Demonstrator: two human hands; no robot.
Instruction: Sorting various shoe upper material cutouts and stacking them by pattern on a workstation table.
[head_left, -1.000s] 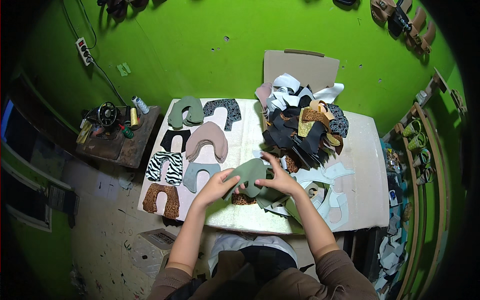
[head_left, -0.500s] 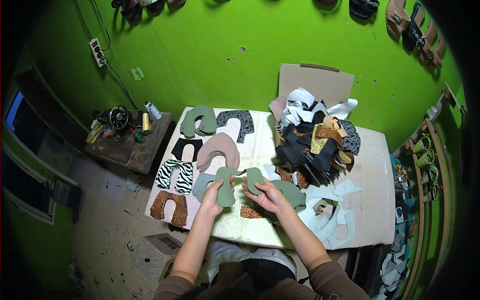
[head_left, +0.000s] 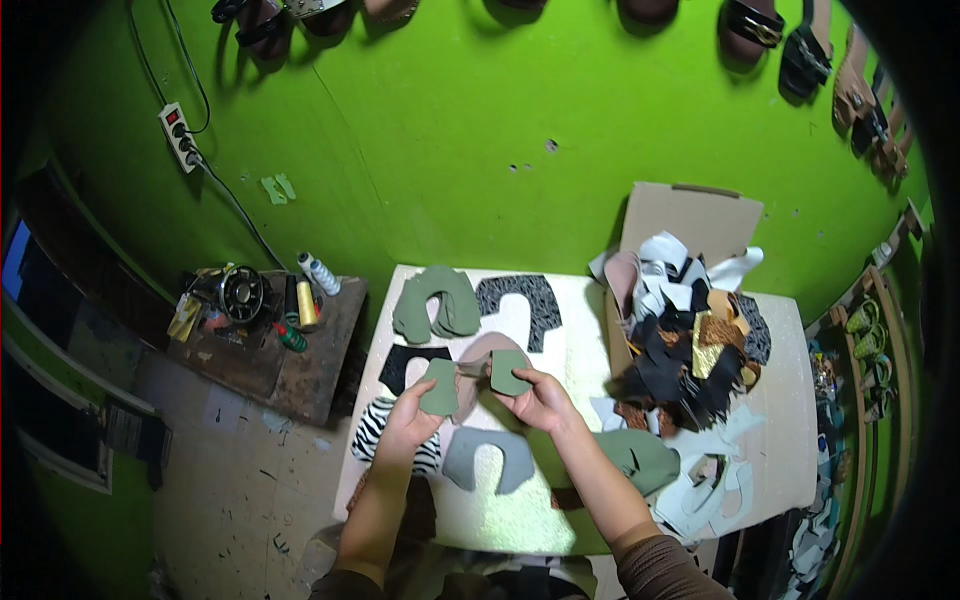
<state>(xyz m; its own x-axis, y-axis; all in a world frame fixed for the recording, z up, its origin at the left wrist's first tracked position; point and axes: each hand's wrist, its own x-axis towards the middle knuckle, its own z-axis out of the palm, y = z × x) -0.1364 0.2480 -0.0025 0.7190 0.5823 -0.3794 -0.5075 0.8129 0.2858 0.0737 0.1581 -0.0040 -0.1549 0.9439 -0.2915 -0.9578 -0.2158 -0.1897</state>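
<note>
Between my two hands I hold a U-shaped green cut piece [head_left: 509, 372] of sheet material, raised above the table, one leg in each hand. My left hand [head_left: 405, 422] pinches the left leg and my right hand [head_left: 541, 401] the right leg. Beneath the held piece is a dusty-pink U-shaped stack [head_left: 496, 345], partly hidden. Farther off lie a green U-shaped stack [head_left: 460, 300] and a dark patterned piece [head_left: 541, 303]. A black piece [head_left: 398, 366] and zebra-print pieces [head_left: 370, 430] are by my left hand. Nearer lies a grey U-shaped piece [head_left: 468, 460]. Green material [head_left: 640, 460] lies beyond my right forearm.
A cardboard box [head_left: 690, 215] overflowing with scraps stands at the table's back right, with pale cut-outs [head_left: 700, 500] before it. On the left a wooden stand [head_left: 300, 375] carries a sewing machine [head_left: 240, 292] and thread cones [head_left: 318, 275]. Sandals [head_left: 805, 60] hang on the green wall.
My hands and the green piece have moved farther over the table, above the pink stack. The grey piece is now uncovered. The whole view has shifted, showing more wall.
</note>
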